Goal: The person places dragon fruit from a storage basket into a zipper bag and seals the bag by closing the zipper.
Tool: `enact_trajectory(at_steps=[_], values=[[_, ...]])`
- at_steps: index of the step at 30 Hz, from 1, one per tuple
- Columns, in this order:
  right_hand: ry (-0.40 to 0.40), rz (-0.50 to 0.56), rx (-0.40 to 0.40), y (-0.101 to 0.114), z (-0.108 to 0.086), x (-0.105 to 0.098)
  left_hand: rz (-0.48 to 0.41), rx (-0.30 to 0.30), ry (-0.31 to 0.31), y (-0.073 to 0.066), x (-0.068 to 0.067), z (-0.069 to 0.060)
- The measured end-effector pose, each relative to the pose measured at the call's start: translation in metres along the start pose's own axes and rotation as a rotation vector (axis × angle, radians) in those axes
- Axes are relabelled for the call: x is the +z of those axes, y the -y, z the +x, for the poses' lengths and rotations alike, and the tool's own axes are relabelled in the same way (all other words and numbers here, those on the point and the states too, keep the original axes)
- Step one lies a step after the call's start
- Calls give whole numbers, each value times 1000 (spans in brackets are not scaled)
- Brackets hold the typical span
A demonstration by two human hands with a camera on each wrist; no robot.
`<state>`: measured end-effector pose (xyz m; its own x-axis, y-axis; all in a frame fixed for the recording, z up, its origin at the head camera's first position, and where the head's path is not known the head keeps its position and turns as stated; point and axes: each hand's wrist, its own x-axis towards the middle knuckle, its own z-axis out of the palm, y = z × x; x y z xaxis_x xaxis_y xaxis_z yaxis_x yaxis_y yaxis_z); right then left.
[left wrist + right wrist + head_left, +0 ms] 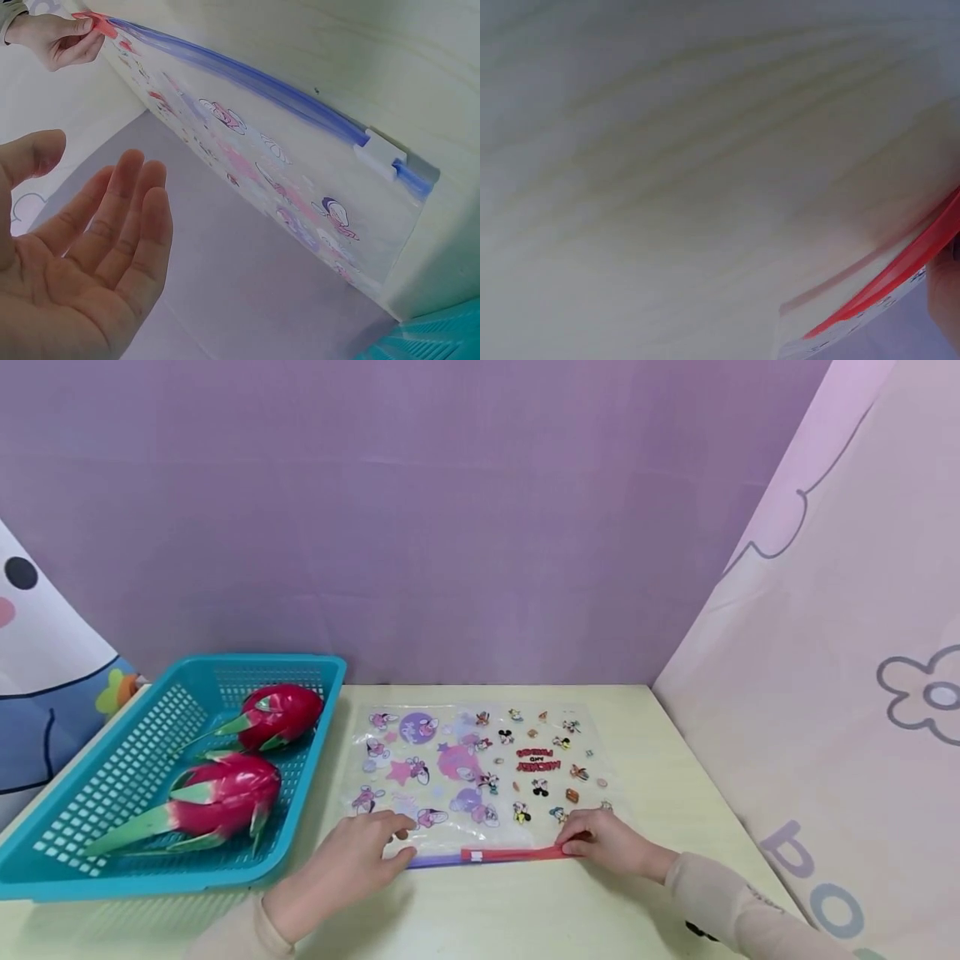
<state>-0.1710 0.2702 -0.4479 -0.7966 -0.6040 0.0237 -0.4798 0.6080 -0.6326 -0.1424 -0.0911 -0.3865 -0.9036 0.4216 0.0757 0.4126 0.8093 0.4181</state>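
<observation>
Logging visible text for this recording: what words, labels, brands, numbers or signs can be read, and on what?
"MICKEY AND FRIENDS": upside down, on the red-zip bag.
"o": on the right backdrop; neighbouring letters unclear.
Too small to read: print on the blue-zip bag and right sleeve.

The basket [135, 888] stands on the left of the table [480, 918], with two dragon fruits in it: the front fruit [232, 792] nearer and farther left, the rear fruit [292, 717] behind it, towards the right. To the basket's right lie two bags, the right bag [551, 793] partly over the left bag [393, 777] along their near edges. The left hand [356, 860] is by the left bag's near left corner, the right hand [609, 841] at the right bag's near edge. Behind the table hangs a curtain [480, 527]; a sheet [832, 635] runs along its right side.
</observation>
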Motion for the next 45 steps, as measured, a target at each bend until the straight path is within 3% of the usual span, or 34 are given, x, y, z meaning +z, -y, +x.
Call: enact_trajectory(at_steps=[8,15,20,27,36,40,43,45], values=[[19,-35,73,7,2,0,-20,-7,12,2,0,-3],[-3,-109,63,20,10,0,-47,-63,60,0,-2,-4],[-29,-102,62,27,11,-4,-55,-59,77,-1,-3,-2],[-141,-2,82,41,14,-10,-48,-11,14,-4,-9,2],[-254,167,172,65,31,-1,-120,-36,-4,-6,-10,18],[-284,283,206,74,43,6,-266,-44,16,-6,-3,27],[-314,357,217,82,53,12,-532,-58,102,-6,4,35],[-329,386,218,88,60,16,-716,-98,156,-7,10,42]])
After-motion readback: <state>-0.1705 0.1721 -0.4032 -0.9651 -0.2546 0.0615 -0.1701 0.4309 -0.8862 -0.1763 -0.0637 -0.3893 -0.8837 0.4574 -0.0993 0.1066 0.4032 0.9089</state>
